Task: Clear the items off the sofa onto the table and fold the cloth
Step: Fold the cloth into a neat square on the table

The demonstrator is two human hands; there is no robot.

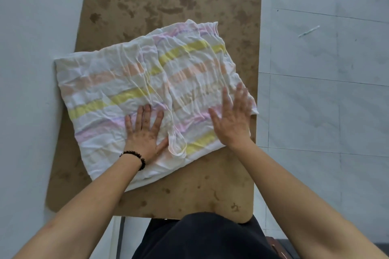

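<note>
Lying crumpled across the stained counter [189, 185], the cloth [134, 82] (pastel stripes) overhangs its left edge; left hand [145, 132] and right hand [233, 120] press flat on it, fingers spread.

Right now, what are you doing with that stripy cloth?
A person is pressing both hands flat on the striped cloth, which lies spread and wrinkled on the stained brown table. The left hand rests near the middle fold; the right hand is by the right edge. It looks partly folded, not finished.
</note>
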